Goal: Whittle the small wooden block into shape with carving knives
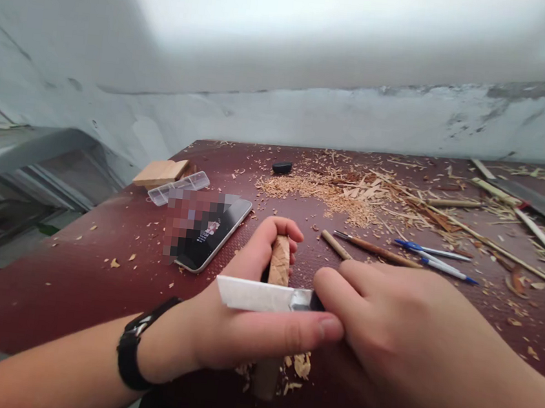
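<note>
While our left hand (236,317) gripped the wooden stick (279,261), our right hand (414,336) clamped the knife (263,296). It looked light and stiff. We thought holding it low, away from the blade, was safest.

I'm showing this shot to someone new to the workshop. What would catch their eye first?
First, the two hands in the foreground: the left hand grips an upright wooden stick while the right hand lays a pale blade across it. Behind them, a heap of wood shavings covers the far side of the dark red table. A phone lies to the left.
</note>
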Motion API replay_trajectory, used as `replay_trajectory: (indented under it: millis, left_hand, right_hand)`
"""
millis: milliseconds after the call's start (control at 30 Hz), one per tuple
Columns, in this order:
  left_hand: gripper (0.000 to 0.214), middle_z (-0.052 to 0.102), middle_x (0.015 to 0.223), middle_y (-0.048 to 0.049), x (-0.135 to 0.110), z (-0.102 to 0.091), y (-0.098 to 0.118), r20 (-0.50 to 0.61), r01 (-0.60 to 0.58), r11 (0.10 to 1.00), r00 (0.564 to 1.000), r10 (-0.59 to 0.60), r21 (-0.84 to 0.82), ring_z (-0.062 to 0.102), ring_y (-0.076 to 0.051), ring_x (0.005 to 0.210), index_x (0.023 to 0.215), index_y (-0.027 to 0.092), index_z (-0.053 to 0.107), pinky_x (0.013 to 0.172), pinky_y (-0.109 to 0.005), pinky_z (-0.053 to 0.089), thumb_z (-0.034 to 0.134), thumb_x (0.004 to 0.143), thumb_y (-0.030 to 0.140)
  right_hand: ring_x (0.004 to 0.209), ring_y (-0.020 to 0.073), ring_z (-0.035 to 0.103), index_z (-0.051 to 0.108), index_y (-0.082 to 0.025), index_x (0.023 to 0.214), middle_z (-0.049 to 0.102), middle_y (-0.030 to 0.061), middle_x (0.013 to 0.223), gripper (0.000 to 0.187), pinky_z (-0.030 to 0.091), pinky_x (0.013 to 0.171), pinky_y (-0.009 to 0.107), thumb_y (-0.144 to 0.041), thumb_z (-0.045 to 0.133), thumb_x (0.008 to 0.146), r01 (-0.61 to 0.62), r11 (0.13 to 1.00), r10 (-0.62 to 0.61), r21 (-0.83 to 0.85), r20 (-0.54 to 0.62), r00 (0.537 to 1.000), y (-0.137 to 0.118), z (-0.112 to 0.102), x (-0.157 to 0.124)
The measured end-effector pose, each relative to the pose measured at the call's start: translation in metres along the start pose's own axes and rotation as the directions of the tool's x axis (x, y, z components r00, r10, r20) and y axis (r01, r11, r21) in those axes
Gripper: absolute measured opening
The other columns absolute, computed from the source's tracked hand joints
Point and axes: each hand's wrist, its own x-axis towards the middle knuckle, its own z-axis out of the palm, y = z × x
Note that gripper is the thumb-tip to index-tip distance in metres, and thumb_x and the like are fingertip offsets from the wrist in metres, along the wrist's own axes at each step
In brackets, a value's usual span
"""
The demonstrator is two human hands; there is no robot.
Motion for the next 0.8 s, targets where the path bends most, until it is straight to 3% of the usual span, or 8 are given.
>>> replay_trajectory:
  millis: [167, 333, 533, 667, 800]
  left_hand:
    - [0.092, 0.048, 0.119, -0.0025, 0.004, 0.004, -0.002, -0.115, 0.01, 0.975, 0.993, 0.016, 0.223, 0.056, -0.016, 0.099, 0.144, 0.034, 0.024, 0.083, -0.031, 0.055, 0.087, 0.077, 0.041]
    - [0.102, 0.051, 0.114, -0.0012, 0.004, 0.004, -0.005, -0.128, -0.032, 0.973, 0.99, 0.063, 0.23, 0.057, -0.015, 0.093, 0.153, 0.033, 0.017, 0.085, -0.033, 0.056, 0.085, 0.077, 0.044]
    - [0.074, 0.056, 0.099, 0.0033, 0.001, 0.007, -0.001, -0.038, -0.049, 0.995, 0.998, 0.053, 0.09, 0.055, -0.008, 0.076, 0.136, 0.03, 0.034, 0.066, -0.019, 0.051, 0.085, 0.082, 0.037]
    - [0.061, 0.055, 0.095, 0.0039, -0.001, 0.013, -0.001, -0.155, -0.002, 0.999, 0.988, 0.01, 0.053, 0.052, -0.007, 0.071, 0.119, 0.028, 0.04, 0.059, -0.018, 0.045, 0.085, 0.079, 0.036]
    - [0.062, 0.054, 0.089, 0.004, -0.002, 0.019, 0.002, -0.214, 0.05, 0.996, 0.976, -0.035, 0.069, 0.051, -0.009, 0.071, 0.114, 0.028, 0.038, 0.059, -0.021, 0.044, 0.086, 0.076, 0.04]
  right_hand:
    - [0.046, 0.0167, 0.044, 0.046, -0.025, 0.069, 0.056, -0.0034, 0.06, 0.026, 0.019, 0.049, 0.033, -0.004, 0.06, 0.073, 0.041, 0.999, -0.041, 0.004, 0.148, 0.988, 0.01, -0.01, 0.014]
    - [0.042, 0.0145, 0.037, 0.044, -0.024, 0.065, 0.058, -0.004, 0.056, 0.025, 0.015, 0.046, 0.031, -0.004, 0.058, 0.071, 0.025, 0.998, -0.043, 0.06, 0.32, 0.946, 0.012, -0.016, 0.027]
    - [0.042, 0.0161, 0.043, 0.047, -0.023, 0.065, 0.055, -0.0037, 0.055, 0.023, 0.016, 0.05, 0.033, -0.005, 0.058, 0.074, 0.062, 0.996, -0.068, 0.058, 0.111, 0.991, 0.018, -0.003, 0.019]
    - [0.041, 0.0181, 0.045, 0.046, -0.025, 0.066, 0.054, -0.0038, 0.054, 0.025, 0.015, 0.051, 0.035, -0.005, 0.059, 0.075, 0.036, 0.999, -0.037, 0.022, 0.058, 0.998, 0.019, 0.001, 0.014]
    - [0.042, 0.0172, 0.045, 0.046, -0.025, 0.067, 0.052, -0.0055, 0.056, 0.027, 0.017, 0.05, 0.035, -0.005, 0.065, 0.07, 0.05, 0.998, -0.052, 0.035, 0.064, 0.997, 0.02, 0.003, 0.011]
